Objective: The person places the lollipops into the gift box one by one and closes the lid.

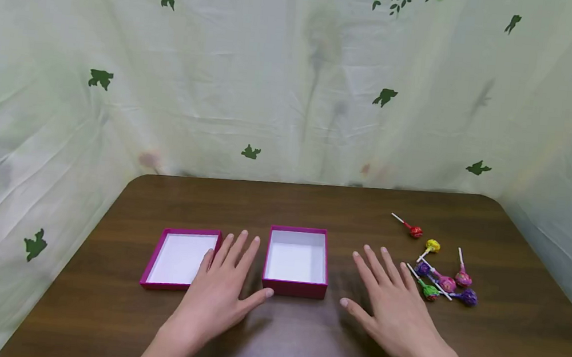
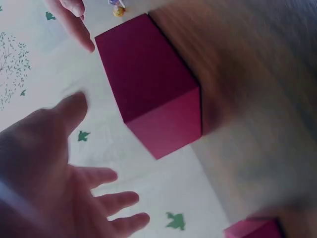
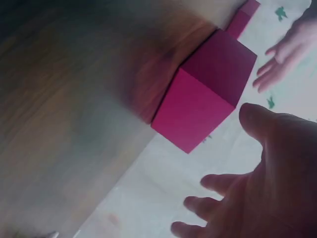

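Observation:
A magenta box (image 1: 296,288) with a white inside stands uncovered at the middle of the table. To its left lies the matching shallow lid (image 1: 180,257), white inside facing up. My left hand (image 1: 218,295) is held between lid and box, fingers spread and straight, holding nothing; it hides the lid's right edge. On the other side of the box, my right hand (image 1: 389,312) also has its fingers extended and holds nothing. Several wrapped lollipops lie just beyond it, among them a green lollipop (image 1: 431,292) nearest its fingers. Both wrist views show the box (image 2: 163,121) from outside, apart from the hands.
Farther right on the brown wooden table (image 1: 301,346) are a red lollipop (image 1: 416,232), a yellow lollipop (image 1: 432,245), a pink lollipop (image 1: 463,278) and a purple lollipop (image 1: 468,297), some overlapping. A pale curtain (image 1: 274,85) with green bird shapes hangs behind the table and along its sides.

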Demonstrator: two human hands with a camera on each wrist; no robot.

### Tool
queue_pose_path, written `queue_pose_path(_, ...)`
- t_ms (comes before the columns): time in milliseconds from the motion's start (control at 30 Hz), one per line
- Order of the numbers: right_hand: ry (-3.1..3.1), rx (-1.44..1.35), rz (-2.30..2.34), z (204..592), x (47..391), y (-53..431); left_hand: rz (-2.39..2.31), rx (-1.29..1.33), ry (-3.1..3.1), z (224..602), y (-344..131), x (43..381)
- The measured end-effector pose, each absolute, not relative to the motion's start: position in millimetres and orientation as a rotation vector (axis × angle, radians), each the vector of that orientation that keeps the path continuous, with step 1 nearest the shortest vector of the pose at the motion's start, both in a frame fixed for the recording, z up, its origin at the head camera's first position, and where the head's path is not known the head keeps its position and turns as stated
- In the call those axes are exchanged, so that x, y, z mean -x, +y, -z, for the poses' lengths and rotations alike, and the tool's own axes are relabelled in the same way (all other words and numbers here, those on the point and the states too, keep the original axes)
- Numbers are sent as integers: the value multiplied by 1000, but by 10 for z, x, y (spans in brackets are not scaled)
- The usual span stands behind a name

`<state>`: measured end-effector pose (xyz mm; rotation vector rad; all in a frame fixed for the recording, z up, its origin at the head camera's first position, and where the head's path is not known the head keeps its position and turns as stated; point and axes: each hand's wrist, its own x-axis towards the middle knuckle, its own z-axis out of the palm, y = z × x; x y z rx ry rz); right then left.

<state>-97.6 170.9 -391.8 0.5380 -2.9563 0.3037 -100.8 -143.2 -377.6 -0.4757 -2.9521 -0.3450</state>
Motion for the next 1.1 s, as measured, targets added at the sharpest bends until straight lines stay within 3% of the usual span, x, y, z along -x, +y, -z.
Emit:
queue_pose_path(567, -2611, -811, -418, 3873, 1129, 2106, 1391, 341, -2842, 3973, -1312, 1250)
queue_pose_path(1100, -2559, -921, -978, 3766, 1518, 2575, 1738, 230, -2791, 4003, -1373, 1315)
